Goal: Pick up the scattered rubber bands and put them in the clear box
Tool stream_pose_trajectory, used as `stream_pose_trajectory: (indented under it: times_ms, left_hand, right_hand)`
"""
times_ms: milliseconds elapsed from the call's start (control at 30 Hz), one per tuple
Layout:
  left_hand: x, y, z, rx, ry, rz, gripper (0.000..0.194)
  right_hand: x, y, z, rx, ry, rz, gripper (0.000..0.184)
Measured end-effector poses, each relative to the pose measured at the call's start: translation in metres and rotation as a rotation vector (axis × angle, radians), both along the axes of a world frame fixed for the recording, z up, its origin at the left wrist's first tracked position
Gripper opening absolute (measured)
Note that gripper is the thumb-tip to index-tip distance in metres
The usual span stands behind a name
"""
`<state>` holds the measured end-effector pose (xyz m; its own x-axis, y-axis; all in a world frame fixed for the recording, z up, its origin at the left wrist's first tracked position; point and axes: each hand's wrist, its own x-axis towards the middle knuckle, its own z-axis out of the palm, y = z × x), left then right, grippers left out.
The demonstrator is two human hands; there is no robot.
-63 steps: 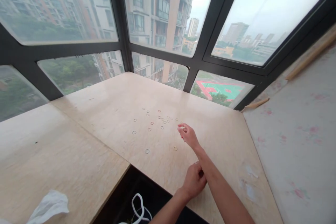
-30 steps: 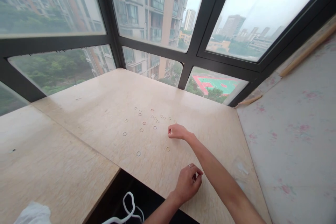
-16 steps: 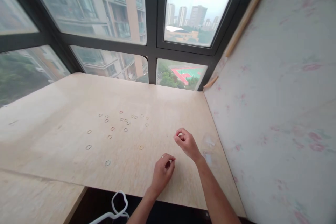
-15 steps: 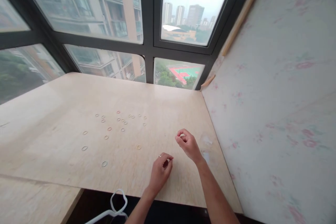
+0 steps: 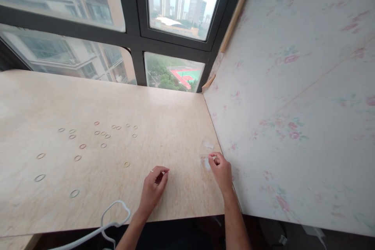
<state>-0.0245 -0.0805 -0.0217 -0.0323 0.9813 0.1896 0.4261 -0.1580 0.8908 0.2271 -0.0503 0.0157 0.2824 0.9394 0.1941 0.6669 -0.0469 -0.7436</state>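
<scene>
My left hand (image 5: 155, 187) rests low over the board, thumb and forefinger pinched together, with a pale ring on one finger. Whatever the pinch may hold is too small to make out. At the right, my right hand (image 5: 221, 170) also pinches thumb and forefinger, its tips over the edge of a small clear plastic packet (image 5: 206, 164). I cannot tell whether they grip it. Another clear packet (image 5: 208, 143) lies just beyond. Several thin coloured bands are scattered to the left, including a yellow band (image 5: 127, 161), a red band (image 5: 83, 144) and a dark green band (image 5: 74, 191).
The pale wood-grain board (image 5: 172, 121) reaches back to dark window frames (image 5: 133, 43). A flowered wall (image 5: 293, 97) bounds it on the right. A looped white cable (image 5: 117, 224) hangs at the front edge.
My view has turned to the right. My right hand has moved right and nearer, over the clear packet. My left hand keeps its pinch and has barely moved over the board.
</scene>
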Motion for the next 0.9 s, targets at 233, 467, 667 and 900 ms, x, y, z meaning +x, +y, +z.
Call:
stream_pose_trajectory:
  times_ms: [233, 467, 667, 900]
  left_hand:
    - [0.000, 0.000, -0.001, 0.001, 0.003, -0.001, 0.017]
    - [0.001, -0.003, -0.001, 0.006, -0.004, 0.014, 0.015]
    - [0.003, -0.006, -0.001, 0.009, -0.023, 0.028, 0.015]
    - [-0.015, 0.011, -0.005, -0.099, -0.217, 0.054, 0.015]
  right_hand:
    - [-0.004, -0.014, -0.003, 0.090, 0.013, 0.013, 0.036]
    - [-0.039, -0.047, -0.033, 0.087, 0.055, 0.318, 0.031]
    - [-0.051, -0.048, -0.048, 0.025, 0.028, 0.510, 0.032]
    - [-0.052, -0.048, -0.055, 0.024, -0.059, 0.507, 0.037]
